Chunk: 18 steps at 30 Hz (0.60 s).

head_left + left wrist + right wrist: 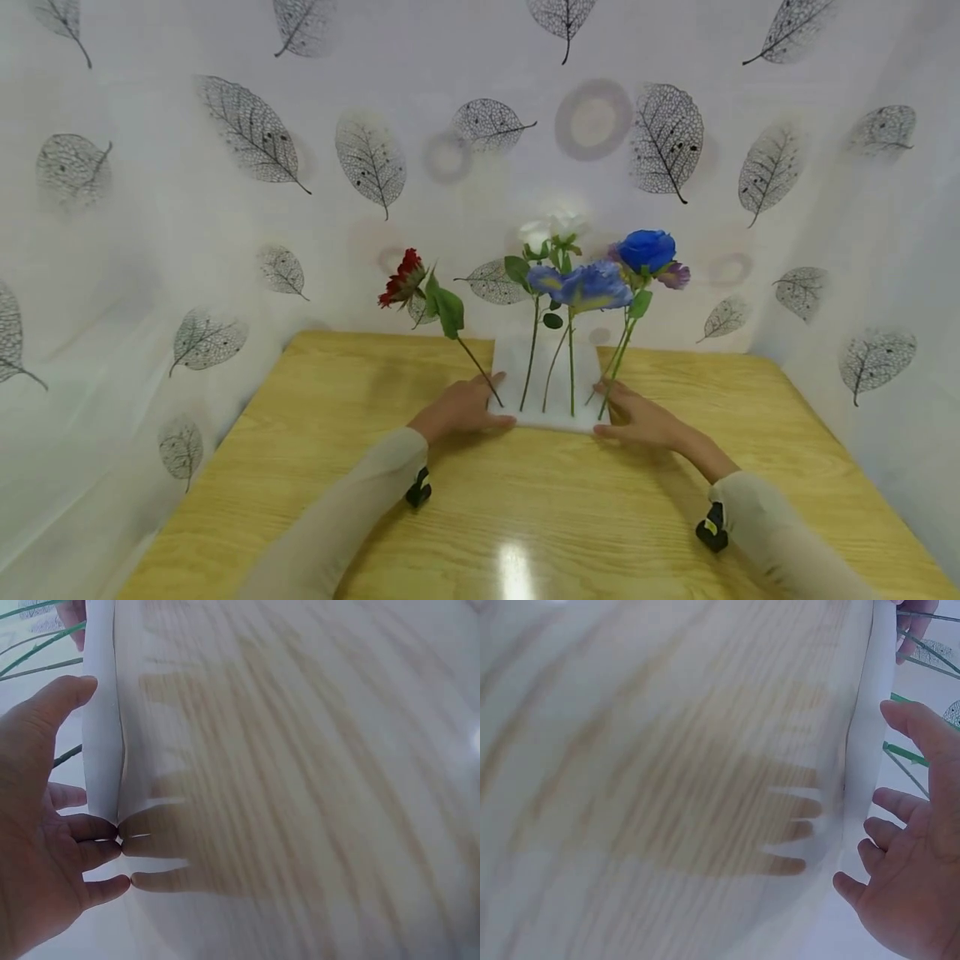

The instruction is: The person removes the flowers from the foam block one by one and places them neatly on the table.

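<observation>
A white foam block [555, 423] lies on the table with several artificial flower stems standing in it. My left hand [465, 407] holds its left side, the thumb at the front edge and the fingers round the side. At the right side my right hand [647, 419] grips it in the same way. A red flower [405, 279] leans out to the left. White roses [564, 225] rise at the back, with a blue iris [596, 286] before them. To the right are a blue rose [648, 250] and a purple flower [675, 275], partly hidden.
The wooden table [525, 492] reaches to a pale curtain [465, 50] printed with leaves, which hangs behind and at both sides. A dark wrist device [418, 489] sits on the left sleeve, another device [712, 529] on the right sleeve.
</observation>
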Each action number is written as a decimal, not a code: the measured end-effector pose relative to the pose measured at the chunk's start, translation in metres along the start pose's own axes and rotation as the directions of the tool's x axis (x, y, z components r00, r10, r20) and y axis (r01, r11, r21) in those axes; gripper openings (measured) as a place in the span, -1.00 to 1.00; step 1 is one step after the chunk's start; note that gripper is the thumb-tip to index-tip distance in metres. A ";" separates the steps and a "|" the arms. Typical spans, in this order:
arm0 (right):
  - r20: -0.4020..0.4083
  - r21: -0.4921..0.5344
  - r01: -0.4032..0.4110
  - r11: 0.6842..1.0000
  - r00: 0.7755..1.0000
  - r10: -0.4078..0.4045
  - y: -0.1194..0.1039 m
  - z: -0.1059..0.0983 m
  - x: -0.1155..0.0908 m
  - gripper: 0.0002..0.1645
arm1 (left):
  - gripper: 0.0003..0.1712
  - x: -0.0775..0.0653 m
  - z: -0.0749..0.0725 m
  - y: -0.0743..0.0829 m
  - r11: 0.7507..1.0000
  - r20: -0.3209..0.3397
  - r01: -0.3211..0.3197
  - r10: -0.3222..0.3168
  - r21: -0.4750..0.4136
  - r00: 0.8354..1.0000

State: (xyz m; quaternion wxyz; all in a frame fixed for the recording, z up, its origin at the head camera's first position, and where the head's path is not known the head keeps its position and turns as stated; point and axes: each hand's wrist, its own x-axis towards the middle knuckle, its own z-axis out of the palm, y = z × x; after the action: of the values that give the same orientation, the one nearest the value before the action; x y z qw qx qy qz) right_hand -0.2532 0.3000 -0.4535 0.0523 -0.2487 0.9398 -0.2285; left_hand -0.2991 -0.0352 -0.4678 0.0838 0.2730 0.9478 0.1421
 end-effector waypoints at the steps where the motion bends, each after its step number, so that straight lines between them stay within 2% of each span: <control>1: 0.000 -0.002 -0.001 1.000 1.000 0.001 0.001 -0.002 0.000 -0.04 | 0.12 0.003 0.000 0.001 1.000 -0.001 -0.006 0.006 0.011 1.000; 6: -0.002 -0.013 0.001 1.000 1.000 -0.001 0.008 -0.004 -0.001 -0.03 | 0.14 0.013 0.004 0.007 0.999 -0.004 -0.022 0.022 0.047 1.000; 13: -0.022 -0.005 -0.020 1.000 1.000 0.020 0.014 -0.001 -0.003 -0.02 | 0.11 0.015 0.004 0.010 1.000 0.023 0.005 -0.005 0.004 1.000; 16: -0.032 -0.017 -0.016 1.000 0.999 0.015 0.016 0.001 -0.004 -0.03 | 0.00 0.014 0.000 0.010 1.000 0.002 -0.016 0.016 -0.017 1.000; 18: -0.036 -0.021 -0.013 1.000 0.999 0.012 0.016 0.002 -0.003 -0.03 | -0.20 0.012 -0.006 0.008 0.999 -0.026 -0.049 0.049 -0.011 0.998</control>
State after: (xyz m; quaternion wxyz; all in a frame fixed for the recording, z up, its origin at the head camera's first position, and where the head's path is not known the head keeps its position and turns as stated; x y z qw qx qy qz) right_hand -0.2569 0.3135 -0.4626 0.0341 -0.2394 0.9445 -0.2225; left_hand -0.3067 -0.0229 -0.4609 0.0697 0.2938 0.9409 0.1533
